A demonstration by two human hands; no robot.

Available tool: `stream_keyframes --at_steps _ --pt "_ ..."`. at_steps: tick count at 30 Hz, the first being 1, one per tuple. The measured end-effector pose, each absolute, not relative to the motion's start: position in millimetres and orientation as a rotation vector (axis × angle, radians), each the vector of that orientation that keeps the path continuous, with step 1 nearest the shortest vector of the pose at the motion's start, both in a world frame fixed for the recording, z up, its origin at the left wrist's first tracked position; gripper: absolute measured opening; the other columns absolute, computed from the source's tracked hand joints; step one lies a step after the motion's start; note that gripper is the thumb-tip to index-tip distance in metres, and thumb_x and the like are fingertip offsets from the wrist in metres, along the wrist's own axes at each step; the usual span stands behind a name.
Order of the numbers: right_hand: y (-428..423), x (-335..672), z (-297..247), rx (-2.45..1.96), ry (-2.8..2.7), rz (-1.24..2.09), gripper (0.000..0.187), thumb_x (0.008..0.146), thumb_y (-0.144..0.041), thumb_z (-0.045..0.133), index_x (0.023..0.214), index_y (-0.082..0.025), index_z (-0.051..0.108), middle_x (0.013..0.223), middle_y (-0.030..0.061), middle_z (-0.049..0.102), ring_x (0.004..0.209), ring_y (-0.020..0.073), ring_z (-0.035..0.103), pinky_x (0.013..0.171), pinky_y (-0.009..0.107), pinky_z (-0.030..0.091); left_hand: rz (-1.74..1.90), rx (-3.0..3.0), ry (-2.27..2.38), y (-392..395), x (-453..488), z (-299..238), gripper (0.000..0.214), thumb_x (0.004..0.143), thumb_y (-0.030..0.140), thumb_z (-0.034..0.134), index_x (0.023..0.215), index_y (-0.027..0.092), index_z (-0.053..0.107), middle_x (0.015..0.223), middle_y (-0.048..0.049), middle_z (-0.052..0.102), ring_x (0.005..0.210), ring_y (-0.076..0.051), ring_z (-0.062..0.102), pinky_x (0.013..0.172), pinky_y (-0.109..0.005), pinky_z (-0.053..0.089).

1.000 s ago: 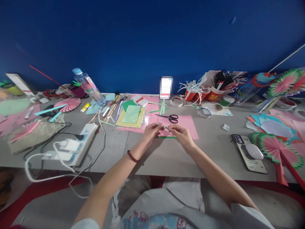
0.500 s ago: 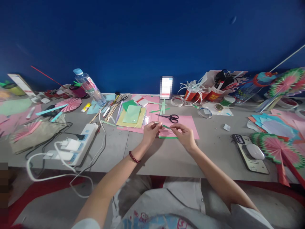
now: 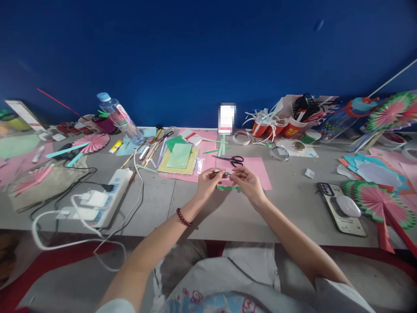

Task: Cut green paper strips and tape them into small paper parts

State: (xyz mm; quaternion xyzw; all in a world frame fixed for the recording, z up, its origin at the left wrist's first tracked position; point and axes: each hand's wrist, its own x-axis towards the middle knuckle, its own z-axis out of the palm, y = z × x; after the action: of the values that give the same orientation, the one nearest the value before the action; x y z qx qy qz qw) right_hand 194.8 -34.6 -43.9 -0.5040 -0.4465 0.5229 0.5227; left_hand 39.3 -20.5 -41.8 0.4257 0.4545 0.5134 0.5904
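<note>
My left hand (image 3: 208,182) and my right hand (image 3: 246,182) meet over a pink paper sheet (image 3: 257,170) on the grey table (image 3: 228,213). Both pinch the ends of a small green paper strip (image 3: 227,174) held between them. Another green strip (image 3: 229,188) lies on the pink sheet just under my hands. Black scissors (image 3: 232,160) rest on the sheet a little beyond my fingers.
Stacked green and yellow paper (image 3: 180,157) lies left of the hands, with a white power strip (image 3: 109,196) and cables further left. A water bottle (image 3: 119,117), tape rolls (image 3: 279,153), red cups (image 3: 286,128), a phone (image 3: 342,208) and folded paper fans (image 3: 378,204) crowd the table.
My hands drew slightly closer together again around the green strip; the view shifted a little. Nothing else moved.
</note>
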Motion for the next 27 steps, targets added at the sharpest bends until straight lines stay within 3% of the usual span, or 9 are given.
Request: stream_keyframes --at_steps 7,17,24,27 --pt "-35.4 192.2 -43.8 -1.186 -1.083 1.19 0.037 0.064 -0.042 0.078 0.089 -0.021 0.06 0.07 -0.0011 0.062 0.067 0.0143 0.061 0.069 0.031 0.052 1.172 0.891 0.973 -22.1 41.9 -39.7 0.042 0.059 0.049 0.082 0.081 0.016 0.07 0.076 -0.0059 0.073 0.077 -0.02 0.071 0.073 -0.033 0.056" --pt "-35.6 191.6 -44.4 -1.227 -1.116 1.116 0.031 0.066 -0.038 0.075 0.089 -0.021 0.061 0.07 -0.0011 0.061 0.067 0.0148 0.061 0.067 0.03 0.05 1.129 0.893 1.014 -24.6 42.4 -38.4 0.041 0.059 0.049 0.081 0.08 0.015 0.069 0.078 -0.0082 0.073 0.08 -0.023 0.071 0.073 -0.034 0.055" --pt "-37.5 194.0 -40.8 -1.189 -1.04 1.269 0.031 0.07 -0.045 0.073 0.09 -0.022 0.07 0.09 0.0037 0.069 0.074 0.0154 0.064 0.077 0.032 0.053 1.139 0.875 1.054 -22.7 41.5 -40.5 0.035 0.064 0.046 0.079 0.08 0.017 0.068 0.076 -0.0062 0.071 0.081 -0.023 0.071 0.071 -0.033 0.055" --pt "-36.9 195.6 -38.4 -1.146 -0.942 1.37 0.027 0.066 -0.043 0.076 0.082 -0.022 0.07 0.086 0.0024 0.069 0.072 0.0143 0.064 0.077 0.031 0.053 1.161 0.856 1.061 -21.6 40.7 -39.6 0.032 0.064 0.043 0.078 0.079 0.017 0.066 0.074 -0.0057 0.07 0.08 -0.023 0.071 0.07 -0.033 0.054"
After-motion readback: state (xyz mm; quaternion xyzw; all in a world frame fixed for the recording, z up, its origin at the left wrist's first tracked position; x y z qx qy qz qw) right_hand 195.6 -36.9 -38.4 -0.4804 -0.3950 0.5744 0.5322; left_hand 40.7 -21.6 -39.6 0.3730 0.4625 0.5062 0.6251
